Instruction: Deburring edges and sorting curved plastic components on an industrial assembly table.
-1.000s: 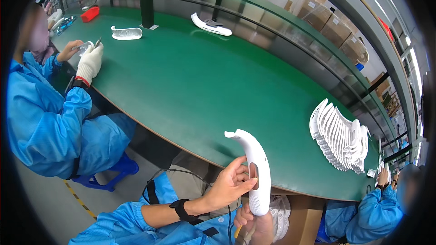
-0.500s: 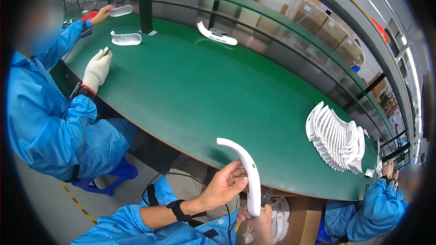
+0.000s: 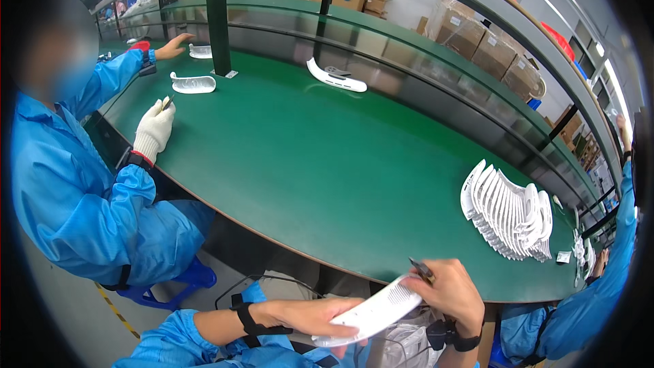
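One white shell (image 3: 373,312), bottom centre, slants up-right from the left hand (image 3: 310,316) grasping it to the right hand (image 3: 451,290) clutching a dark tool (image 3: 423,272).

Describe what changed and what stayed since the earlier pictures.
The curved white plastic part, earlier upright, now slants lower. The left hand holds its lower end; the right hand rose to its upper end with a slim dark tool showing. A co-worker's bare hand set down a shallow white piece. The fanned stack of white plastic parts stayed put.

Factory: long green workbench (image 3: 306,163), cartons (image 3: 499,54)
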Tool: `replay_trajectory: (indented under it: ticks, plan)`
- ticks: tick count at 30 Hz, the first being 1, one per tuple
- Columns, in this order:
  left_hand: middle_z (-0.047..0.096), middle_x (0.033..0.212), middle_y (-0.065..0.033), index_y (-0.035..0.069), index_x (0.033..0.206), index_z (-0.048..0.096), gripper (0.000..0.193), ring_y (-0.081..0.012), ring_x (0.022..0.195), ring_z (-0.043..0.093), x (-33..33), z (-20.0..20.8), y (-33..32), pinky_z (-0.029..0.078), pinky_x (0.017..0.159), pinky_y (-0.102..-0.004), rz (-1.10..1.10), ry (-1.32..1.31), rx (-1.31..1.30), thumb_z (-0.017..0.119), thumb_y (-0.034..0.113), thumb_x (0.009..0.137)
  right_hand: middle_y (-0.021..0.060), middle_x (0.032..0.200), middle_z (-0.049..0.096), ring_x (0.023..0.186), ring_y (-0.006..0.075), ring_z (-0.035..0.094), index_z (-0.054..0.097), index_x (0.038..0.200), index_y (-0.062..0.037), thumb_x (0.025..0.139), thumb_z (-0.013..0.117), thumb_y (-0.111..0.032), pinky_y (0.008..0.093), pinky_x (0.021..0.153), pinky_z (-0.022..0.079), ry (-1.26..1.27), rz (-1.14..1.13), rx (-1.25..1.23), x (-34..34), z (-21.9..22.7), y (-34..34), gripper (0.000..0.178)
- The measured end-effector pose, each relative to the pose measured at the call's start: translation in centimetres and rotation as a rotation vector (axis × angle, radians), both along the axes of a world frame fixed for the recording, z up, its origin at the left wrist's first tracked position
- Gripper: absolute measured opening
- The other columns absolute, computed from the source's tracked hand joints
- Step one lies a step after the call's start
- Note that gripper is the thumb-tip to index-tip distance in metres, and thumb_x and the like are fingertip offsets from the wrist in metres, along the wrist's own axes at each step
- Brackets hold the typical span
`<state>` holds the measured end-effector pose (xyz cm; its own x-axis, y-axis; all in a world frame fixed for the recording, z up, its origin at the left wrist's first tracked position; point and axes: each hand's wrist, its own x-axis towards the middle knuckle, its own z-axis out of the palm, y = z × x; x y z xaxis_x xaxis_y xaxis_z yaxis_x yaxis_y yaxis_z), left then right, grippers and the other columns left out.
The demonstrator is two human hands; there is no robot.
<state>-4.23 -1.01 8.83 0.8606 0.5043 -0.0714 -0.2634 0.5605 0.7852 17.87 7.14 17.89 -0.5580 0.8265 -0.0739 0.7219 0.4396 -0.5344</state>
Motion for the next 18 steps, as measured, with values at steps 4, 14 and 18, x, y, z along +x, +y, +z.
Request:
replay_trajectory:
  ticks: [4, 14, 18]
  plan:
    - [0.061, 0.077, -0.0094, -0.002, 0.104, 0.047, 0.024, -0.0113, 0.055, 0.057, 1.5, -1.8, 0.4, 0.048, 0.049, -0.0243, 0.365, 0.12, -0.186, 0.043, 0.02, 0.095, 0.0154, 0.061, 0.058, 0.052, 0.0298, 0.055, 0.055, 0.079, 0.0026, 0.084, 0.062, -0.021, 0.0349, 0.05, 0.044, 0.156, -0.169, 0.266, -2.4, -1.3, 1.8, 0.025]
    - [0.06, 0.069, -0.0063, -0.002, 0.095, 0.052, 0.025, -0.01, 0.052, 0.057, 2.9, -5.4, 1.0, 0.046, 0.046, -0.0241, 0.728, 0.33, -0.064, 0.04, 0.02, 0.096, 0.007, 0.058, 0.04, 0.055, 0.0168, 0.043, 0.032, 0.069, -0.0059, 0.096, 0.038, -0.023, 0.0319, 0.053, 0.044, 1.356, -0.412, 0.212, -8.0, -6.1, -3.3, 0.033]
    - [0.059, 0.068, -0.0053, -0.002, 0.094, 0.052, 0.025, -0.0099, 0.051, 0.056, 3.0, -5.0, 1.1, 0.046, 0.045, -0.0239, 0.705, 0.279, -0.092, 0.04, 0.019, 0.096, 0.0057, 0.058, 0.039, 0.056, 0.0154, 0.043, 0.031, 0.069, -0.0065, 0.097, 0.034, -0.023, 0.0299, 0.056, 0.042, 1.203, -0.399, 0.256, -9.6, -7.3, -3.6, 0.034]
